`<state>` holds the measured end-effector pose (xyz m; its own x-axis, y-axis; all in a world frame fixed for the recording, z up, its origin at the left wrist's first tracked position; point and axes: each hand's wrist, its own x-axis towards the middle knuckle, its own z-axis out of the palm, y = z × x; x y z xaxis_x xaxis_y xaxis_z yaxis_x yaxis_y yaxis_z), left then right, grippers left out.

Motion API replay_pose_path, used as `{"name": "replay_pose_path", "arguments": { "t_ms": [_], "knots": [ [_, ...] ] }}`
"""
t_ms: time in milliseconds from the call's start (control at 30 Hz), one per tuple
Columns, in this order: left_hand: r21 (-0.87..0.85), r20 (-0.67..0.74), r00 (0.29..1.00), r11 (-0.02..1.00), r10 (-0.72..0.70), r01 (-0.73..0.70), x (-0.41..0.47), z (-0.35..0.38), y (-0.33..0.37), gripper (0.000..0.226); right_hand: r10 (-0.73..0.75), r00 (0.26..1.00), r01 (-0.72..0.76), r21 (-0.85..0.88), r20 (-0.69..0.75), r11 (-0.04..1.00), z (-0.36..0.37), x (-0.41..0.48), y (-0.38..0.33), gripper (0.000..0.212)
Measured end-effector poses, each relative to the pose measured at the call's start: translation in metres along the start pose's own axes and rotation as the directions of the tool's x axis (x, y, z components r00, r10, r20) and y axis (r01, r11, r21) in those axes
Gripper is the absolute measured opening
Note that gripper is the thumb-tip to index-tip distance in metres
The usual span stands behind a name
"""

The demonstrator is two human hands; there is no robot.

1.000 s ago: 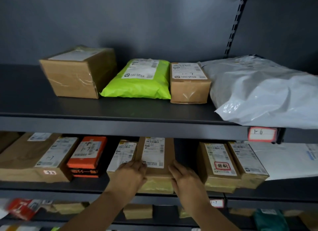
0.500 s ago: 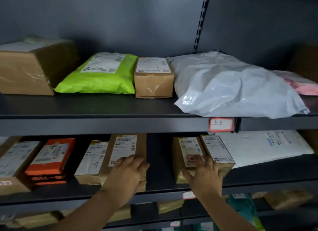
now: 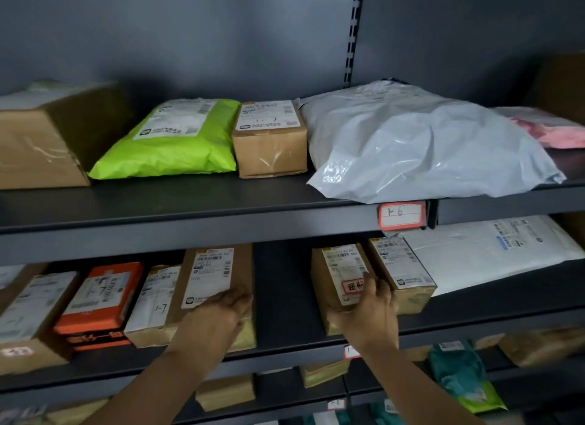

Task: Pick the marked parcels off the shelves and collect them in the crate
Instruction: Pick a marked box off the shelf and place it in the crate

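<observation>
On the middle shelf (image 3: 285, 301) a brown box with a red-framed mark on its label (image 3: 338, 275) stands to the right of a gap. My right hand (image 3: 370, 307) grips its front end, thumb underneath and fingers over the mark. My left hand (image 3: 218, 317) rests flat on the near end of a tall brown parcel with a long white label (image 3: 215, 272). No crate is in view.
Middle shelf also holds an orange box (image 3: 104, 298), several brown parcels, another brown box (image 3: 405, 272) and a white mailer (image 3: 493, 250). Upper shelf carries a green mailer (image 3: 177, 142), small box (image 3: 269, 139), grey bag (image 3: 421, 146). More parcels lie on the shelves below.
My right hand left the tall brown parcel, crossed to the right and closed on the box with the red mark. The view has shifted right. My left hand stays on the tall parcel.
</observation>
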<state>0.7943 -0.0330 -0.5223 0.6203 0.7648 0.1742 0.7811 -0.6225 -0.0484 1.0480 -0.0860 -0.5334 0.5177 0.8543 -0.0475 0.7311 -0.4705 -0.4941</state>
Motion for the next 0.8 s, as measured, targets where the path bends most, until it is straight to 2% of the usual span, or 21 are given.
{"name": "replay_pose_path", "arguments": {
  "t_ms": [67,167,300,400,467,533,633,800],
  "knots": [
    [0.018,0.039,0.999,0.999,0.036,-0.036,-0.002,-0.002,-0.001,0.073,-0.02,1.0,0.02,0.08,-0.002,0.997,-0.003,-0.002,0.003,0.105],
    [0.046,0.053,0.997,0.997,0.06,-0.062,-0.004,-0.014,0.008,0.081,-0.129,0.992,0.129,0.097,-0.011,0.987,-0.012,-0.015,0.007,0.109],
    [0.048,0.012,0.993,0.992,0.119,-0.12,0.003,-0.033,0.028,0.086,-0.334,0.942,0.335,0.063,-0.017,0.94,-0.031,-0.036,0.019,0.114],
    [0.007,0.03,0.991,0.991,0.133,-0.133,0.014,-0.052,0.044,0.095,-0.43,0.9,0.43,0.011,0.073,0.903,-0.05,-0.055,0.03,0.117],
    [-0.035,0.056,0.969,0.971,0.239,-0.237,0.022,-0.064,0.059,0.102,-0.473,0.874,0.479,-0.034,0.11,0.877,-0.064,-0.068,0.039,0.118],
    [-0.047,0.122,0.932,0.94,0.342,-0.339,0.029,-0.072,0.074,0.108,-0.502,0.857,0.511,-0.061,0.117,0.858,-0.078,-0.081,0.048,0.117],
    [-0.028,0.249,0.876,0.908,0.412,-0.419,0.037,-0.081,0.102,0.116,-0.51,0.853,0.518,-0.062,0.109,0.853,-0.099,-0.1,0.063,0.117],
    [-0.104,0.255,0.818,0.856,0.516,-0.507,0.041,-0.089,0.153,0.112,-0.442,0.895,0.445,-0.084,0.06,0.891,-0.133,-0.138,0.104,0.119]
  ]
}}
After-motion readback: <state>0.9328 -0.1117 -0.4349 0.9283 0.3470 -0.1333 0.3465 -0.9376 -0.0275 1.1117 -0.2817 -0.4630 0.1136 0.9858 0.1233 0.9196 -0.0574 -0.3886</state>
